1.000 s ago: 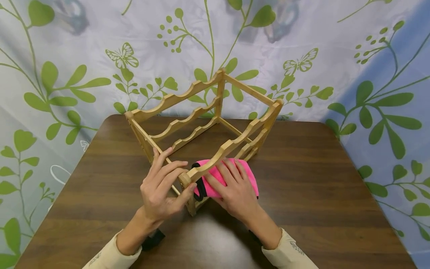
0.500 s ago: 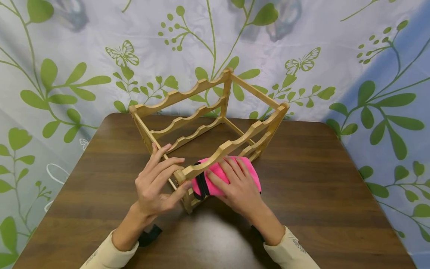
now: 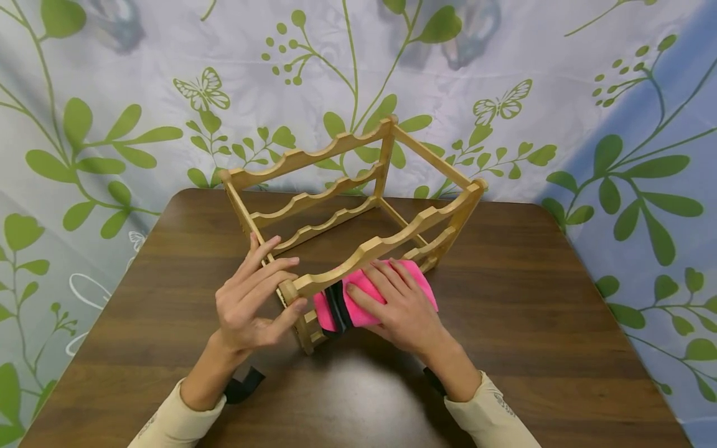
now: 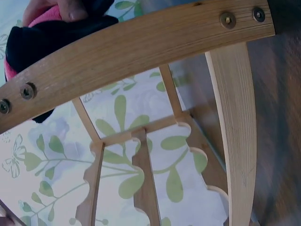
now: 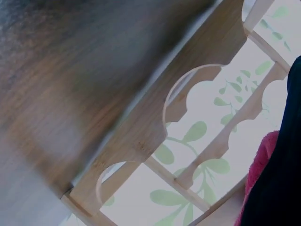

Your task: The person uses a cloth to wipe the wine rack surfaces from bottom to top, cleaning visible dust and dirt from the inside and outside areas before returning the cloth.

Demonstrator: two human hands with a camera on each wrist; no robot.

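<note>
A wooden wine rack (image 3: 370, 250) with scalloped rails stands at an angle on the table. My left hand (image 3: 249, 308) holds its near left corner, thumb on the near side and fingers over the side rail. Under the near top rail, my right hand (image 3: 403, 311) grips a fuzzy pink cloth (image 3: 360, 314) with a black band, fingers spread across its top. In the left wrist view, the cloth's black part (image 4: 40, 44) shows behind a wooden bar, with a thumb on it. The right wrist view catches the pink fabric (image 5: 258, 165) beside a dark edge.
The brown wooden table (image 3: 532, 323) extends around the rack. Close behind the table hangs a pale curtain (image 3: 168, 74) printed with green leaves and butterflies. A dark strap (image 3: 243, 386) hangs under the left wrist.
The rack has turned slightly, its near corner shifting left and its far end right. My left hand moves left with that corner. The cloth tilts, showing more of its black band.
</note>
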